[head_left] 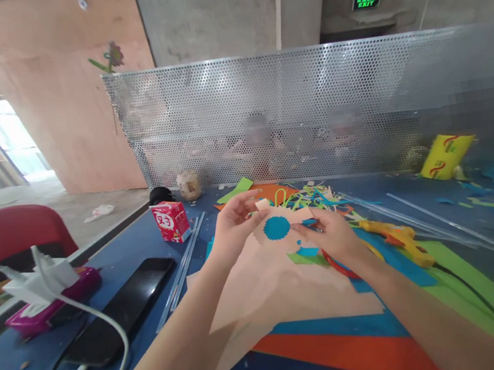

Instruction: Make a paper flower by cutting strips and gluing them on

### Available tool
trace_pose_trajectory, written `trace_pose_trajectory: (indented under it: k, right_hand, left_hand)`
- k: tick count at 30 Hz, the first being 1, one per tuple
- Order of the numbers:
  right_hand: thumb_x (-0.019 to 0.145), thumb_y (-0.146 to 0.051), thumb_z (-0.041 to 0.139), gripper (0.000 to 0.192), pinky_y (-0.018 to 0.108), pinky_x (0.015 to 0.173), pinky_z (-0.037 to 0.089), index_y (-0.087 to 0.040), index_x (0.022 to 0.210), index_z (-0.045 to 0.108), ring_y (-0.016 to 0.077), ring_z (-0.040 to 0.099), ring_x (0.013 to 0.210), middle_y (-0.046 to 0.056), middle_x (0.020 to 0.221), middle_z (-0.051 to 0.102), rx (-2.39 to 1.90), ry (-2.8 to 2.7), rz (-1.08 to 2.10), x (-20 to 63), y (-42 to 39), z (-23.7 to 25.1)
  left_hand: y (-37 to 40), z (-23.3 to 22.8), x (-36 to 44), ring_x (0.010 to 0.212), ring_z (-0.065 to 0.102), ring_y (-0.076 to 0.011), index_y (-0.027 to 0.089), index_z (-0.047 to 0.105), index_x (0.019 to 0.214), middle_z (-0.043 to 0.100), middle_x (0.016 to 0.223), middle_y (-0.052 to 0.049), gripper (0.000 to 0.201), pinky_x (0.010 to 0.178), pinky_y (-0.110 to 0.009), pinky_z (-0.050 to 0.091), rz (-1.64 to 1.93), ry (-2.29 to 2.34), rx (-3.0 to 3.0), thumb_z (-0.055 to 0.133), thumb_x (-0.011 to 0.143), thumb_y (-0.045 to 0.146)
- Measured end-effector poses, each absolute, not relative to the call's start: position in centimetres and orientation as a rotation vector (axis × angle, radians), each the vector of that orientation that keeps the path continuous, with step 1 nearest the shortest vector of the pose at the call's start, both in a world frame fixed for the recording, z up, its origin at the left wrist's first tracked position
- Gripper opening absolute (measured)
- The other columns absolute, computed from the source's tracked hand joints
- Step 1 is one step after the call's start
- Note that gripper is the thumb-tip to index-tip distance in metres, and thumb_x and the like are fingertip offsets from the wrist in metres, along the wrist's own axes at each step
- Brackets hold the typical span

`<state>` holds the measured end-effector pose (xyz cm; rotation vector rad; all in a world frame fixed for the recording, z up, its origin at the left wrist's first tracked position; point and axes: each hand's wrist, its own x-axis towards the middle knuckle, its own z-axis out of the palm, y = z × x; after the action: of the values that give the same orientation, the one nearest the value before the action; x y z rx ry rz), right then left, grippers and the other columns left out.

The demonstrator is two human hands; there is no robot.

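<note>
Blue paper disc (277, 228), round with a finely scalloped edge, matte; it sits flat against the upper part of a pale peach sheet of paper (270, 280), which is held up off the surface between both hands. Left hand (234, 223): fingers pinch the sheet's top edge just left of the disc, thumb in front. Right hand (334, 234): fingers grasp the sheet's right edge beside the disc; a small blue scrap shows at the fingertips, and whether it is part of the disc cannot be told. Red-handled scissors (340, 267) lie partly hidden under the right wrist. The peach sheet is large and angular, and its lower corner hangs toward the near edge. Below it are layered flat sheets: blue, orange (346, 352), and lime green (486, 291) on the right. The surface (136, 251) is blue. Right of the hands is a yellow-orange glue gun (397, 240) with a black cord. Clear, thin glue sticks (443, 224) lie diagonally. Behind the hands is a heap of curled paper offcuts (318, 196), green, orange and white. On the left are a small red carton (171, 221), a glossy black phone (121, 309), and a white charger (41, 280) with cable on a magenta case. A perforated metal screen (310, 107) stands along the far edge, with a yellow packet (447, 155) at its foot.
</note>
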<state>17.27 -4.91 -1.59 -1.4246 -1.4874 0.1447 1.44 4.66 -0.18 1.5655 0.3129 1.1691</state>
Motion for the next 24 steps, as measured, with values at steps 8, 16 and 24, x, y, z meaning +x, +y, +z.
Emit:
trace_pose_trajectory:
  k: [8, 16, 24]
  right_hand:
    - [0.073, -0.029, 0.057, 0.014, 0.026, 0.058, 0.046, -0.017, 0.079, 0.062, 0.0158, 0.059, 0.067, 0.003, 0.077, 0.066, -1.394, -1.472, 0.139, 17.13, -4.82, -1.74]
    - [0.073, -0.028, 0.057, 0.016, 0.025, 0.057, 0.048, -0.017, 0.083, 0.062, 0.0158, 0.06, 0.067, 0.003, 0.078, 0.066, -1.35, -1.425, 0.225, 17.22, -4.58, -1.92]
    - [0.079, -0.019, 0.052, 0.011, 0.035, 0.078, 0.045, -0.021, 0.08, 0.063, 0.0181, 0.058, 0.084, 0.004, 0.082, 0.064, -1.126, -1.6, -0.314, 17.9, -5.18, -0.99]
  left_hand:
    - [4.62, -0.12, 1.53, 0.07, 0.062, -0.0105, 0.016, 0.063, 0.091, 0.068, 0.077, -0.002, 0.031, 0.065, -0.021, 0.049, 1.098, 0.401, 1.42, 0.07, 0.062, 0.025]
    - [4.69, -0.12, 1.5, 0.068, 0.062, -0.0095, 0.017, 0.063, 0.089, 0.067, 0.073, 0.0, 0.03, 0.067, -0.022, 0.049, 1.08, 0.411, 1.439, 0.071, 0.061, 0.024]
    - [5.04, -0.53, 1.44, 0.102, 0.054, -0.0214, 0.022, 0.047, 0.117, 0.054, 0.119, -0.01, 0.057, 0.078, -0.033, 0.047, 1.134, 0.386, 1.856, 0.068, 0.064, 0.028]
